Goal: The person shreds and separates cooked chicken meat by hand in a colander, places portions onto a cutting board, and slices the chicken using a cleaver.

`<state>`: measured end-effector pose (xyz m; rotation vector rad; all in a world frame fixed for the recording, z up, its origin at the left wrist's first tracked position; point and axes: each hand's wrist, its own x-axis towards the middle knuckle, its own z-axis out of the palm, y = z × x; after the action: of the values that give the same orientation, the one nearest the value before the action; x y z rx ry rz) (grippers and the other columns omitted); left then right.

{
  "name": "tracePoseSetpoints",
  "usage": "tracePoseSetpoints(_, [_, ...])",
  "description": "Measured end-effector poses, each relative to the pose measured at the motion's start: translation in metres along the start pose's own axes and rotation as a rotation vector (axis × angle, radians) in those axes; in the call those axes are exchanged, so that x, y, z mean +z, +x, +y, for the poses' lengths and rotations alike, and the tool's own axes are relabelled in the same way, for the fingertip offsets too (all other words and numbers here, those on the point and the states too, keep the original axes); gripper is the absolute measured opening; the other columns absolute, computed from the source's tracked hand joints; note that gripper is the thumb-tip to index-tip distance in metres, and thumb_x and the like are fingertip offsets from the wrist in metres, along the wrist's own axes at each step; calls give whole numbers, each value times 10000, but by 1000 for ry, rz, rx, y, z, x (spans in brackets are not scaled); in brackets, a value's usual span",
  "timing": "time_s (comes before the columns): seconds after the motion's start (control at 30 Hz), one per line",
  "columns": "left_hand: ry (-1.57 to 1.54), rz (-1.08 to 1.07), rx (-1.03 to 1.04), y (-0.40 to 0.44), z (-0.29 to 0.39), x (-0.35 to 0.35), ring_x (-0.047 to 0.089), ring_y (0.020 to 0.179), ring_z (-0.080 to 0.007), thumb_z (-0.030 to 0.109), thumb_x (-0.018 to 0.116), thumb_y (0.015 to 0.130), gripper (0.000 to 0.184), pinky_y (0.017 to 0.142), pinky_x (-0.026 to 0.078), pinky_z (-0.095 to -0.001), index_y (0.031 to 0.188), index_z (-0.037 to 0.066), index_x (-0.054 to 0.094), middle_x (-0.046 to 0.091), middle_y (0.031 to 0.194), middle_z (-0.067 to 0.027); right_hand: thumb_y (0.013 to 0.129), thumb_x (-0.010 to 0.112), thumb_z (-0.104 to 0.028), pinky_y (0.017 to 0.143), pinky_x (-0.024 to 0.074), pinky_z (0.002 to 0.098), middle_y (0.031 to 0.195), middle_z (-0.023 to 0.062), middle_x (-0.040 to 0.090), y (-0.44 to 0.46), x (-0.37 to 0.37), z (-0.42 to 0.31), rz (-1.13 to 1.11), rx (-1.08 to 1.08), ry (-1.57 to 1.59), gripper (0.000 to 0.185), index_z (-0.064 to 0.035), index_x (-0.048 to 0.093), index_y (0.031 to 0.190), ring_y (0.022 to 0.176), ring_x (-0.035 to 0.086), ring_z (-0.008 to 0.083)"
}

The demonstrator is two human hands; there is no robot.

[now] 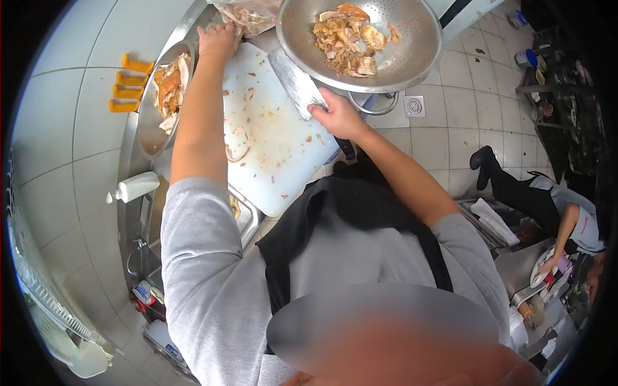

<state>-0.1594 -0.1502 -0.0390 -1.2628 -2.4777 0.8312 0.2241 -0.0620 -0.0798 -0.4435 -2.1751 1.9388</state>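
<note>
My right hand [338,116] is closed around the handle end of a cleaver [293,80], its broad blade angled over the cutting board's far right edge. The white cutting board [270,148] is strewn with small meat scraps. At the board's far left corner, my left hand [217,40] has its fingers curled at the edge of a clear plastic bag [252,18] of meat; the fingertips are partly hidden. A large steel colander [418,51] beyond the cleaver holds pulled cooked chicken [351,38]. To the left of my left forearm, a steel bowl [149,132] contains chicken pieces [170,87].
Yellow hooks or clips [132,80] line the left wall side, above a white squeeze bottle [138,186]. A metal tray [248,215] is partly under the board. At right, another person [553,206] works at a cluttered counter. A floor drain [414,106] is visible.
</note>
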Motion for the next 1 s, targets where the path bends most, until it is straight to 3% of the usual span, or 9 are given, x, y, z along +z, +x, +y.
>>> tracePoseSetpoints(0.13, [-68,-255,64,4,-11,-40,595,1320,-326,446,826,780,806,1141,411,-551,1452,145,499,607,1418,-130,997,649,-209,854,528,334,1044,125,727,-2,1,-3,40,-46,28,326,-5,614,1249,927,655,159])
tracePoseSetpoints(0.3, [-139,-211,-99,14,-35,-62,625,1282,-349,477,772,827,762,1056,508,-449,1400,38,530,621,1394,-196,982,639,-216,917,516,373,1068,190,694,0,-1,1,18,-88,53,389,23,570,1283,978,655,227])
tracePoseSetpoints(0.5, [-950,-25,-507,45,-119,-37,696,1116,-368,380,777,797,671,947,546,-442,1316,-7,600,718,1232,-188,972,663,-242,707,510,382,918,167,685,4,7,11,148,-258,-31,323,18,578,1145,748,618,218])
tracePoseSetpoints(0.63, [-1275,-95,-424,42,-177,-56,698,1039,-387,298,802,785,612,897,557,-453,1306,38,615,728,1178,-153,964,670,-266,734,520,384,937,188,695,3,4,14,45,-59,-54,353,13,588,1164,770,641,243])
tracePoseSetpoints(0.7, [-1306,-28,-389,40,-200,-61,650,951,-189,395,714,864,547,816,505,-346,1243,1,676,724,1074,-72,961,669,-288,738,524,387,940,195,700,2,5,11,66,-39,-9,365,10,593,1157,772,654,248])
tracePoseSetpoints(0.77, [-1470,25,-361,29,-204,-70,671,994,-225,381,752,854,533,867,512,-370,1225,7,668,728,1071,-84,960,668,-291,729,525,388,924,192,698,4,7,14,77,-66,-20,359,11,595,1140,758,653,249])
tracePoseSetpoints(0.83, [-1533,261,-234,-14,-164,-130,650,747,-200,275,669,899,317,663,534,-383,960,-34,695,666,771,-136,960,666,-294,721,525,390,908,189,697,4,6,12,88,-85,-36,353,11,597,1123,744,653,250])
tracePoseSetpoints(0.97, [-1328,106,-104,-48,-156,-125,694,906,-255,322,663,901,409,798,564,-390,1114,-26,689,716,976,-211,957,665,-292,724,526,390,869,192,692,1,1,-4,9,120,-84,329,7,594,1073,745,654,250])
tracePoseSetpoints(1.0, [-988,380,-271,-74,-124,-124,682,1041,-275,329,670,897,462,911,540,-398,1222,1,659,695,1126,-239,956,666,-290,733,528,391,865,196,691,2,0,-6,-6,179,-102,322,6,593,1060,756,657,251])
